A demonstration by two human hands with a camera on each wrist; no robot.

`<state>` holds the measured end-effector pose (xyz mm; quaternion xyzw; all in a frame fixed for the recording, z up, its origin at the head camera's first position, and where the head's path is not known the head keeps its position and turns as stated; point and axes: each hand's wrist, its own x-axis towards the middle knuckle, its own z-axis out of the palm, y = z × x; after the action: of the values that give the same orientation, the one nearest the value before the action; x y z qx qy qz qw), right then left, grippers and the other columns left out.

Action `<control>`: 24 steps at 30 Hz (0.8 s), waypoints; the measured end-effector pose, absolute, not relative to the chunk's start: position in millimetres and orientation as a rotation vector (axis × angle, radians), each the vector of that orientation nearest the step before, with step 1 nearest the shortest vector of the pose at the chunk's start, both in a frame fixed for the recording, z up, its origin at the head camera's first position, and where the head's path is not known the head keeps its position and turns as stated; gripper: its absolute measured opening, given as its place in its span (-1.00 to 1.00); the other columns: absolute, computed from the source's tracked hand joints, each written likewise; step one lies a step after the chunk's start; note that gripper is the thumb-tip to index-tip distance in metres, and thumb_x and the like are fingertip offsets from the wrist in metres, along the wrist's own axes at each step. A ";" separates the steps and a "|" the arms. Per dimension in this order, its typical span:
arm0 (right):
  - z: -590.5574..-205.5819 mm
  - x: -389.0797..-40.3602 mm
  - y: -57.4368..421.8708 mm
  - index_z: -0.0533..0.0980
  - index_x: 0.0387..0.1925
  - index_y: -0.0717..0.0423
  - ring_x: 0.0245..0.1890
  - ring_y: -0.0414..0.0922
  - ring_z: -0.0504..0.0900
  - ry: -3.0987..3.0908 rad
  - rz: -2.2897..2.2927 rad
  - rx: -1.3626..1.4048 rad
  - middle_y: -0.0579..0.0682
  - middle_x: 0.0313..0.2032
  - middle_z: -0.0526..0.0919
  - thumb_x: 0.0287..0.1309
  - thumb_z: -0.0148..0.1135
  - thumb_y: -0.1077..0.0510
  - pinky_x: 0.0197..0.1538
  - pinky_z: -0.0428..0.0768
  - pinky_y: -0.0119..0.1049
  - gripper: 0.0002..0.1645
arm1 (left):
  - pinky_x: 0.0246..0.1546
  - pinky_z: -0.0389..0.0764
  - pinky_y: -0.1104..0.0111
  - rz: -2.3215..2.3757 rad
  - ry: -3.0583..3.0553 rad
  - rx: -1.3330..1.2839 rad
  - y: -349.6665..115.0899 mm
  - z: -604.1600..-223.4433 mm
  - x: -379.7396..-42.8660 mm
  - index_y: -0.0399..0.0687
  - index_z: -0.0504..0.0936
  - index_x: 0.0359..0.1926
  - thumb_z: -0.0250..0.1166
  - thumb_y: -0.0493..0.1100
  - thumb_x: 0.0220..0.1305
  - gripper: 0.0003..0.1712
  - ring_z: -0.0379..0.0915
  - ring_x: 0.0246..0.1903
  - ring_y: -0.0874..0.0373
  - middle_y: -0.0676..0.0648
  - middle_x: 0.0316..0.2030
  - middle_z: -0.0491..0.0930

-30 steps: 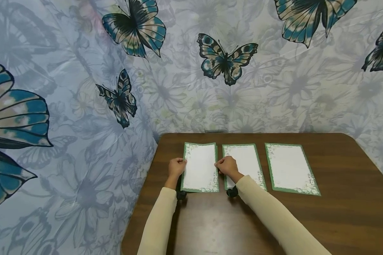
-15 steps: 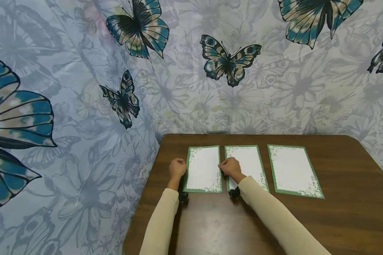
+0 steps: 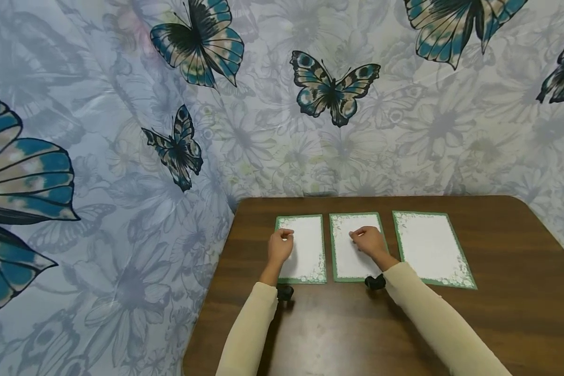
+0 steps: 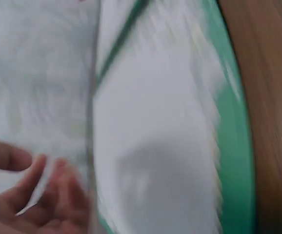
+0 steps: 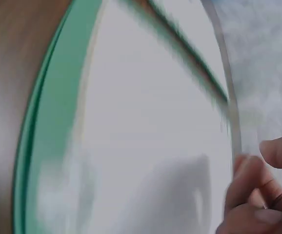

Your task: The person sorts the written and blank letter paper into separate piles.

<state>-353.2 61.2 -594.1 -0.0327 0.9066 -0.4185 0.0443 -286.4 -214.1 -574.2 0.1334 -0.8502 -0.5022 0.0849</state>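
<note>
Fingers (image 5: 245,184) above green-bordered sheets (image 3: 307,249)

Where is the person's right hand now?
In the head view, the right hand hovers over the middle sheet on the table, right of the left hand.

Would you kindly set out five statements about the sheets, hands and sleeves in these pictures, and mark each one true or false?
1. The leftmost sheet, middle sheet and rightmost sheet lie side by side on the table. True.
2. In the head view, the left hand appears over the rightmost sheet. False: it appears over the leftmost sheet.
3. In the head view, the right hand appears over part of the middle sheet. True.
4. The sleeves are black. False: they are cream.
5. Butterflies are printed on the backdrop behind the table. True.
</note>
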 end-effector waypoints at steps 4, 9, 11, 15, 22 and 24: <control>-588.9 -351.9 107.6 0.59 -0.02 0.26 -0.34 0.06 0.66 2.854 -1.097 -0.091 0.24 -0.08 0.69 0.39 -0.02 -0.11 -0.41 0.57 -0.19 -0.47 | -0.38 0.69 0.33 -1.897 -2.565 0.342 -184.2 -566.8 -290.3 -0.25 0.56 0.19 0.12 -0.12 0.45 -0.59 0.62 -0.13 -0.16 -0.25 0.04 0.59; -583.6 -345.6 138.1 0.52 0.11 0.34 -0.09 0.24 0.63 2.817 -0.957 -0.165 0.33 0.07 0.61 0.42 -0.10 -0.07 -0.14 0.63 0.03 -0.41 | -0.19 0.74 0.20 -2.166 -2.538 0.375 -157.1 -573.4 -295.5 -0.26 0.46 0.29 0.12 -0.12 0.46 -0.52 0.60 0.00 -0.17 -0.28 0.21 0.50; -581.5 -342.8 141.5 0.50 0.13 0.37 -0.07 0.23 0.63 2.795 -0.954 -0.182 0.35 0.09 0.59 0.43 -0.10 -0.07 -0.10 0.63 0.04 -0.40 | -0.12 0.72 0.14 -2.235 -2.523 0.374 -149.6 -578.0 -297.2 -0.27 0.42 0.33 0.11 -0.13 0.46 -0.50 0.58 0.03 -0.19 -0.30 0.24 0.46; -580.3 -340.6 142.2 0.50 0.14 0.34 -0.08 0.20 0.64 2.786 -0.982 -0.175 0.34 0.10 0.58 0.44 -0.10 -0.05 -0.14 0.64 0.00 -0.43 | -0.02 0.69 0.09 -2.299 -2.520 0.341 -137.1 -580.7 -299.5 -0.30 0.35 0.38 0.08 -0.14 0.47 -0.45 0.54 0.08 -0.22 -0.35 0.30 0.39; -579.8 -333.7 150.5 0.54 0.10 0.27 -0.06 0.23 0.64 2.850 -0.992 -0.133 0.30 0.06 0.62 0.43 -0.08 -0.04 -0.10 0.65 0.06 -0.48 | -0.03 0.69 0.10 -2.297 -2.550 0.342 -119.8 -575.8 -299.6 -0.31 0.38 0.35 0.07 -0.15 0.44 -0.46 0.54 0.04 -0.20 -0.32 0.27 0.41; -579.6 -332.4 152.6 0.55 0.08 0.27 -0.11 0.21 0.66 2.867 -1.035 -0.108 0.29 0.03 0.65 0.41 -0.06 -0.02 -0.16 0.66 0.03 -0.49 | -0.05 0.70 0.11 -2.289 -2.561 0.331 -116.9 -576.3 -300.2 -0.31 0.39 0.35 0.07 -0.15 0.44 -0.46 0.55 0.03 -0.18 -0.31 0.27 0.41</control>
<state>-332.4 152.6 -579.6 -0.0353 0.9390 -0.3389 0.0458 -300.2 -116.9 -576.3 0.0948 -0.7333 -0.6554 -0.1540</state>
